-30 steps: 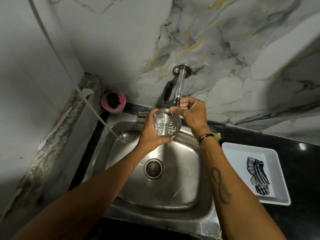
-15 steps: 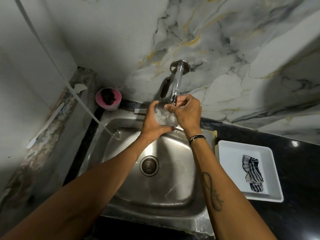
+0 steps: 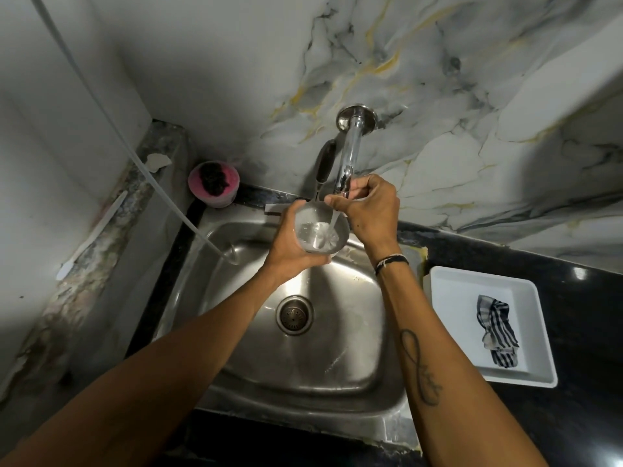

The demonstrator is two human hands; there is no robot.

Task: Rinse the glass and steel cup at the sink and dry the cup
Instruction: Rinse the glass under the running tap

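— Where is the clear drinking glass (image 3: 320,232)?

— Over the stainless steel sink (image 3: 337,332), under the chrome wall tap (image 3: 350,156). The left hand (image 3: 293,244) is wrapped around it, mouth tilted up toward the camera, catching a thin stream.

— And the right hand (image 3: 367,210)?

— Curled closed around the tap's end. A striped cloth (image 3: 495,332) lies in a white tray (image 3: 448,298) nearby.

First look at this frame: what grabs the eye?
The glass dead centre, held by the left hand under the tap, water streaming into it while the right hand works the tap's end. Below is the steel sink with its drain; to the right, a white tray holds a striped cloth.
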